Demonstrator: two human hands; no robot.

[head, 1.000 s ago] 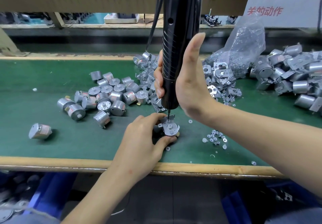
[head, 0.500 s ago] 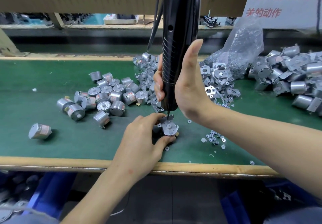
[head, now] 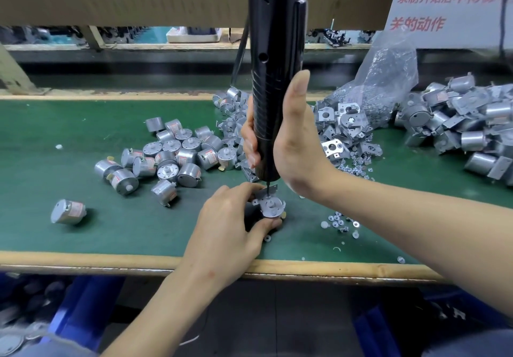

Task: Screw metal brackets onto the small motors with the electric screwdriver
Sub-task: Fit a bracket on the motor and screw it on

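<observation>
Two hands work near the wooden front edge of the green matte surface [head: 83, 231]: the left hand [head: 227, 226] has its fingers clamped around a small round motor [head: 273, 213] with a flat grey metal bracket [head: 262, 194] on top. The right hand [head: 294, 145] has its fingers wrapped around the ribbed black electric screwdriver [head: 273, 79], which stands upright with its thin bit touching the bracket. Farther back lie a heap of bare silver cylindrical motors [head: 172, 154], angular stamped brackets [head: 344, 126], and a crumpled clear plastic bag [head: 388, 84] holding small shiny metal pieces.
</observation>
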